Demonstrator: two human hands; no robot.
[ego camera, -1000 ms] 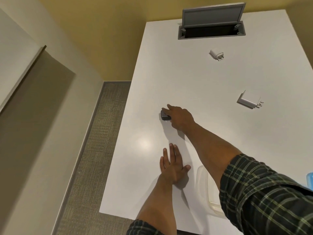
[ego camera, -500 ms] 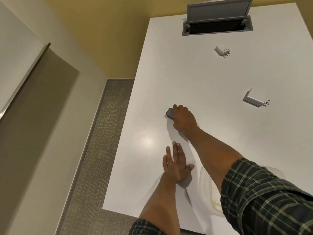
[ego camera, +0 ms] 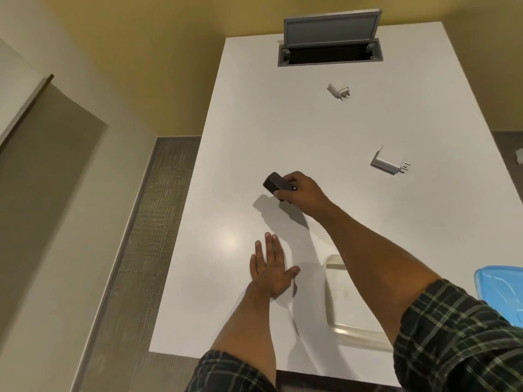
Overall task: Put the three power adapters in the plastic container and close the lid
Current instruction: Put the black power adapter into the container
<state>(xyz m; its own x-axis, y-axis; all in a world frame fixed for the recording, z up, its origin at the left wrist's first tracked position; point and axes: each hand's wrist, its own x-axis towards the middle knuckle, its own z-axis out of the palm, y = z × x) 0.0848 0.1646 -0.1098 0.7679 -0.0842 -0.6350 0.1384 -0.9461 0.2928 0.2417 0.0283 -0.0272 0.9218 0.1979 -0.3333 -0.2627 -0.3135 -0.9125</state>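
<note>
My right hand (ego camera: 301,193) grips a black power adapter (ego camera: 276,184) and holds it a little above the white table (ego camera: 283,131), its shadow below it. My left hand (ego camera: 271,268) lies flat on the table, fingers spread, holding nothing. A flat white adapter (ego camera: 387,162) with prongs lies at the mid right. A small white adapter (ego camera: 338,90) lies farther back. The clear plastic container (ego camera: 343,309) stands open near the front edge, partly hidden by my right forearm. Its blue lid (ego camera: 502,290) lies at the right edge of the view.
An open grey cable hatch (ego camera: 329,52) with its flap up is set into the table's far end. The table's left edge drops to grey carpet (ego camera: 147,210) beside a beige wall. A small white object (ego camera: 519,157) lies on the floor at the far right.
My right hand has closed on the black adapter and lifted it off the table. My left hand has stayed flat. The camera view has shifted, bringing the container and blue lid into sight.
</note>
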